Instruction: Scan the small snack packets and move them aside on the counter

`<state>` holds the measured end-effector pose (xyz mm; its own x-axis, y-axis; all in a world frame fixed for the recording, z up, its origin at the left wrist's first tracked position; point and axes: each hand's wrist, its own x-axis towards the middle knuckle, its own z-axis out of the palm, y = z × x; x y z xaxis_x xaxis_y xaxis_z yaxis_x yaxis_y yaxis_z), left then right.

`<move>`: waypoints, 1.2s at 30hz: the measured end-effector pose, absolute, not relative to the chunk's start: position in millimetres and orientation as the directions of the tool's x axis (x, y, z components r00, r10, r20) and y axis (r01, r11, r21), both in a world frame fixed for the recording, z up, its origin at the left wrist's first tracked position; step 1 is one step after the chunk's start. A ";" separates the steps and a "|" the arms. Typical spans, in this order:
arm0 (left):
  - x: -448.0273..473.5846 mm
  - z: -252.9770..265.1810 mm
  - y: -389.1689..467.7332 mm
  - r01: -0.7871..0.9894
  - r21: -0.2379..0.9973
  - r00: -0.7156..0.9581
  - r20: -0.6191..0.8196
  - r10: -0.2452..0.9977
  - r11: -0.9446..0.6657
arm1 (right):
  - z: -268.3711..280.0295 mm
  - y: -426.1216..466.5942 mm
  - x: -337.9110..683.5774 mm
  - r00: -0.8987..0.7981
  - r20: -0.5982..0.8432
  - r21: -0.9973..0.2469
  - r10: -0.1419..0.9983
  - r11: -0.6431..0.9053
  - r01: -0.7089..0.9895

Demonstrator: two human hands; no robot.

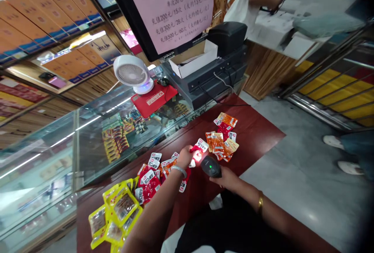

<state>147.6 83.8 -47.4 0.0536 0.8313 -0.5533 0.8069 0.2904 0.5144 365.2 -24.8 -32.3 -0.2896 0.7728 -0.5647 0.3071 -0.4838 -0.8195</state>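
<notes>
Pinched in my left hand (184,157) is a small red-and-white snack packet (200,146), lit by a bright red glow. My right hand (227,179) grips a black barcode scanner (210,166) with a green light on top, its head facing the packet from close by. Under and beside my left wrist lie several red-and-white snack packets (149,183) in a loose heap. Yellow-edged snack bags (124,206) are piled at the near left. Right of the held packet, orange and red packets (217,142) form another small pile on the dark red tabletop (248,136).
Behind the table runs a glass display counter (96,128) holding packaged goods. On it stand a white fan (133,72), a red mat (153,99), a monitor with a pink sign (175,7) and a white open box (194,59). Another person (248,0) stands behind; feet (333,141) show at right.
</notes>
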 end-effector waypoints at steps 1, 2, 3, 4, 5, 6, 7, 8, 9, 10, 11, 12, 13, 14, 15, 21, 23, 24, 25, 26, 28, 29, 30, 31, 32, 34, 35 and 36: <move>135.1 -42.3 83.0 0.841 0.469 0.062 -0.577 0.815 0.268 | -32.4 -25.8 363.8 -0.309 -0.543 -0.834 0.781 -0.458 0.309; 123.7 -37.2 83.2 0.876 0.416 0.061 -0.597 0.800 0.244 | -33.2 -27.1 363.3 -0.319 -0.525 -0.844 0.789 -0.436 0.312; 114.6 -32.3 84.7 0.907 0.359 0.049 -0.610 0.791 0.220 | -34.5 -28.6 363.7 -0.322 -0.513 -0.850 0.796 -0.420 0.317; 109.1 -28.1 87.5 0.933 0.305 0.037 -0.607 0.794 0.189 | -36.3 -30.2 364.9 -0.319 -0.506 -0.853 0.801 -0.410 0.322; 108.5 -25.0 91.4 0.956 0.256 0.037 -0.585 0.810 0.142 | -38.3 -32.0 366.9 -0.311 -0.505 -0.851 0.805 -0.407 0.331; 113.3 -23.4 96.4 0.972 0.219 0.052 -0.550 0.834 0.083 | -40.4 -33.9 369.6 -0.297 -0.513 -0.844 0.806 -0.411 0.344; 123.5 -23.4 102.0 0.980 0.199 0.085 -0.511 0.855 0.021 | -42.4 -35.9 372.9 -0.285 -0.522 -0.836 0.804 -0.417 0.357; 138.5 -24.8 107.6 0.980 0.195 0.126 -0.480 0.868 -0.034 | -44.1 -37.9 376.5 -0.273 -0.533 -0.827 0.801 -0.425 0.369; 157.4 -27.4 112.9 0.976 0.206 0.161 -0.461 0.872 -0.071 | -45.5 -40.0 380.5 -0.260 -0.543 -0.818 0.798 -0.434 0.378; 178.6 -31.0 117.4 0.970 0.228 0.180 -0.462 0.868 -0.080 | -46.5 -42.1 384.5 -0.249 -0.552 -0.811 0.796 -0.442 0.385; 200.8 -35.0 120.7 0.968 0.245 0.173 -0.485 0.857 -0.057 | -47.1 -44.2 388.6 -0.239 -0.557 -0.806 0.795 -0.449 0.386; 222.3 -39.2 122.7 0.969 0.245 0.146 -0.507 0.849 -0.020 | -47.5 -46.2 392.4 -0.230 -0.561 -0.803 0.796 -0.455 0.384; 242.1 -43.2 123.2 0.973 0.229 0.110 -0.514 0.851 0.012 | -47.6 -48.2 396.1 -0.223 -0.562 -0.803 0.797 -0.459 0.381; 259.0 -47.0 122.3 0.978 0.205 0.073 -0.501 0.862 0.036 | -47.5 -49.9 399.4 -0.214 -0.562 -0.802 0.799 -0.462 0.378; 272.6 -50.4 120.4 0.982 0.181 0.045 -0.471 0.881 0.047 | -47.4 -51.4 402.3 -0.202 -0.563 -0.800 0.801 -0.468 0.375; 280.8 -60.7 108.6 0.979 0.203 0.061 -0.444 0.894 0.034 | -44.9 -52.2 412.3 -0.130 -0.575 -0.792 0.808 -0.510 0.336; 264.0 -60.1 107.4 0.971 0.239 0.106 -0.505 0.857 0.020 | -45.2 -48.5 413.2 -0.094 -0.581 -0.787 0.809 -0.529 0.317; 254.3 -59.5 106.4 0.967 0.255 0.129 -0.527 0.840 0.011 | -45.9 -45.9 413.2 -0.075 -0.588 -0.782 0.805 -0.543 0.306; 244.3 -58.9 104.6 0.964 0.266 0.145 -0.543 0.827 0.006 | -46.9 -42.9 412.7 -0.058 -0.598 -0.776 0.800 -0.558 0.294; 234.7 -58.4 101.9 0.962 0.271 0.149 -0.556 0.818 0.009 | -48.0 -39.5 411.8 -0.047 -0.607 -0.770 0.793 -0.572 0.281; 218.3 -57.9 93.9 0.962 0.271 0.140 -0.578 0.804 0.027 | -50.1 -32.3 408.4 -0.041 -0.612 -0.771 0.790 -0.584 0.253; 211.9 -57.9 89.1 0.962 0.268 0.129 -0.587 0.799 0.041 | -50.6 -28.6 405.9 -0.043 -0.609 -0.775 0.792 -0.584 0.241; 206.8 -58.1 84.1 0.963 0.265 0.121 -0.592 0.797 0.051 | -50.6 -25.2 402.9 -0.048 -0.604 -0.782 0.796 -0.579 0.229; 202.7 -58.4 79.3 0.964 0.259 0.118 -0.595 0.795 0.052 | -49.9 -22.1 399.5 -0.059 -0.595 -0.791 0.802 -0.571 0.220; 199.2 -58.5 74.8 0.967 0.252 0.119 -0.598 0.793 0.044 | -48.6 -19.5 395.7 -0.074 -0.584 -0.801 0.808 -0.559 0.213; 191.6 -57.4 67.7 0.973 0.231 0.126 -0.603 0.788 0.021 | -45.0 -15.9 387.9 -0.112 -0.569 -0.814 0.815 -0.540 0.213; 186.2 -55.7 65.1 0.976 0.218 0.125 -0.608 0.784 0.013 | -43.1 -15.1 384.1 -0.131 -0.568 -0.816 0.813 -0.535 0.220; 179.1 -53.0 63.0 0.980 0.201 0.118 -0.616 0.779 0.011 | -41.6 -14.8 380.7 -0.152 -0.570 -0.815 0.807 -0.532 0.230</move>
